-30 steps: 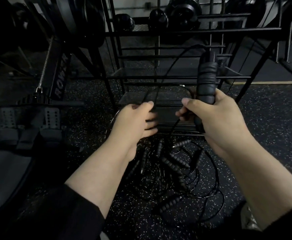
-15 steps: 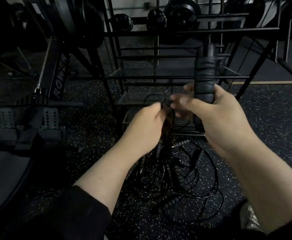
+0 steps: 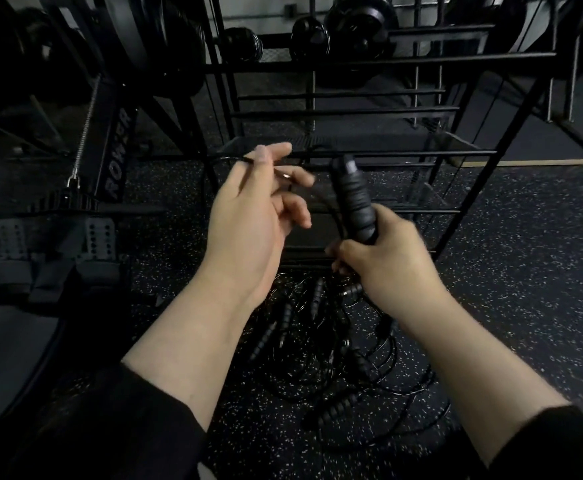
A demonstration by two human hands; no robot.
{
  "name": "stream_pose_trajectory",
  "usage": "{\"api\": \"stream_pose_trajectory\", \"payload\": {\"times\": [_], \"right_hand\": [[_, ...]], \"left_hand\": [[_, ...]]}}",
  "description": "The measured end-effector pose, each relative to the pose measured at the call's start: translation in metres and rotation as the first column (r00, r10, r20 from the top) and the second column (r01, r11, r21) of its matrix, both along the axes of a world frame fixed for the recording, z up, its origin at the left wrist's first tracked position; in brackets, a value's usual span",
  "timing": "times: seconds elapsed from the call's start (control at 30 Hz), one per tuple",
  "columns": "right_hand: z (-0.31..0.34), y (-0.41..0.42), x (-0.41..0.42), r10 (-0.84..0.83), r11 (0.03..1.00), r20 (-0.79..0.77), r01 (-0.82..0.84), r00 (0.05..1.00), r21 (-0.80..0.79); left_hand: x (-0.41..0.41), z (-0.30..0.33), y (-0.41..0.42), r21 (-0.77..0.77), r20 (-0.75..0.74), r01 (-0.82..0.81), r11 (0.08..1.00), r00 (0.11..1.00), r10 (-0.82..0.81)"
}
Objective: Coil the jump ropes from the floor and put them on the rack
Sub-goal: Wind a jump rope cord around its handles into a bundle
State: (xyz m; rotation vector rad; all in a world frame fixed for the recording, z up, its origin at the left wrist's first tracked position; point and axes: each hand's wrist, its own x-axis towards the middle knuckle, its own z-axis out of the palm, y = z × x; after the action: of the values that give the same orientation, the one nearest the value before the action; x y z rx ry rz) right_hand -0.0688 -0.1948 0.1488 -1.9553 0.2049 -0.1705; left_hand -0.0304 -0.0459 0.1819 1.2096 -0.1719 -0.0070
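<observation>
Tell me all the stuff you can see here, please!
jump rope handle: one, black, ribbed, held upright in front of the rack
rope cord: one, thin, black, running from the left hand's fingers toward the handle
jump ropes: a tangled pile, too tangled to count, black, on the floor below the hands
rack: one, black metal, several shelves, straight ahead
dumbbells: a few, black, on the rack's top shelf
rowing machine: one, black with grey footplates, at left
floor: black rubber with white specks
left hand: one, pinches the cord
right hand: one, grips the handle's bottom end
sleeves: two, black
</observation>
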Motion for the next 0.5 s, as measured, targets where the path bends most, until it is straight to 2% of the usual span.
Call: {"api": "stream_pose_trajectory", "payload": {"times": [0.07, 0.13, 0.17, 0.2, 0.23, 0.27, 0.33, 0.5], "right_hand": [[0.011, -0.002, -0.002, -0.080, 0.997, 0.077, 0.080, 0.994, 0.006], [0.023, -0.006, -0.003, -0.081, 0.996, 0.120, 0.076, 0.989, 0.043], [0.028, -0.007, -0.004, -0.070, 0.995, 0.135, 0.060, 0.988, 0.077], [0.032, -0.007, -0.005, -0.056, 0.991, 0.146, 0.037, 0.988, 0.128], [0.035, -0.007, -0.006, -0.039, 0.984, 0.157, 0.011, 0.987, 0.180], [0.037, -0.007, -0.007, -0.028, 0.977, 0.167, -0.009, 0.986, 0.215], [0.041, -0.006, -0.008, -0.023, 0.963, 0.183, -0.028, 0.983, 0.268], [0.044, -0.007, -0.010, -0.008, 0.945, 0.200, -0.057, 0.980, 0.321]], "left_hand": [[-0.001, 0.000, 0.002, 0.156, -0.056, 0.044, 0.987, 0.998, -0.036], [-0.002, -0.004, 0.003, 0.424, -0.113, 0.106, 0.899, 0.992, -0.064], [-0.003, -0.008, 0.005, 0.595, -0.121, 0.158, 0.788, 0.987, -0.106], [-0.003, -0.013, 0.005, 0.737, -0.140, 0.222, 0.638, 0.974, -0.177], [-0.005, -0.018, 0.004, 0.814, -0.178, 0.290, 0.503, 0.949, -0.259], [-0.007, -0.023, 0.003, 0.841, -0.223, 0.347, 0.415, 0.922, -0.317], [-0.009, -0.032, 0.000, 0.867, -0.224, 0.341, 0.362, 0.918, -0.328], [-0.002, -0.039, -0.007, 0.927, -0.030, 0.111, 0.357, 0.973, -0.227]]}}
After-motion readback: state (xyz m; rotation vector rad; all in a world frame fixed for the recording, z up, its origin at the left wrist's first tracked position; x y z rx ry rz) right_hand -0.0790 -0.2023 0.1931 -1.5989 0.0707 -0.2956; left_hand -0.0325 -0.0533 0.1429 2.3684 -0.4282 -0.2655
